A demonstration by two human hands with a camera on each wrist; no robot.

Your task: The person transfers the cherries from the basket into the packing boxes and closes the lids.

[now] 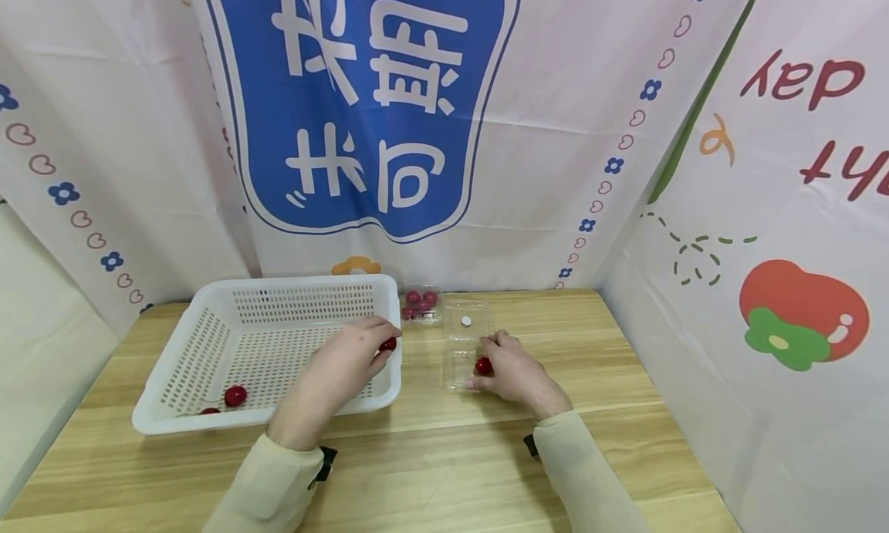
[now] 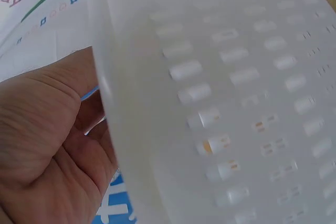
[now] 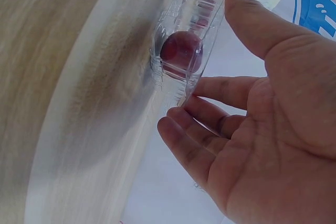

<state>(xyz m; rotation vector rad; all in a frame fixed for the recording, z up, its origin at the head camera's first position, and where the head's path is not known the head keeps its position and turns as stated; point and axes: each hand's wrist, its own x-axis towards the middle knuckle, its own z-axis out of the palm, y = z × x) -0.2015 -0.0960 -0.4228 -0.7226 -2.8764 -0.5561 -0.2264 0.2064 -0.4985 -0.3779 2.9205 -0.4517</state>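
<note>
My left hand [image 1: 350, 355] pinches a red cherry [image 1: 388, 345] over the right rim of the white plastic basket [image 1: 399, 379]. In the left wrist view the basket wall hides that cherry, and the left hand [image 2: 58, 140] shows beside the rim. A clear plastic box [image 1: 457, 380] with its lid open lies on the table right of the basket. My right hand [image 1: 515, 371] grips its right side, thumb at the near edge and fingers farther back. One cherry [image 3: 181, 54] sits inside this box, close to the right hand [image 3: 262, 103].
Inside the basket lie a cherry [image 1: 235, 396] and, partly behind the front rim, another cherry [image 1: 211, 412]. A second clear box [image 1: 420, 306] holding several red cherries stands behind, near the printed curtain [image 1: 556, 170]. The wooden table [image 1: 430, 471] extends toward me.
</note>
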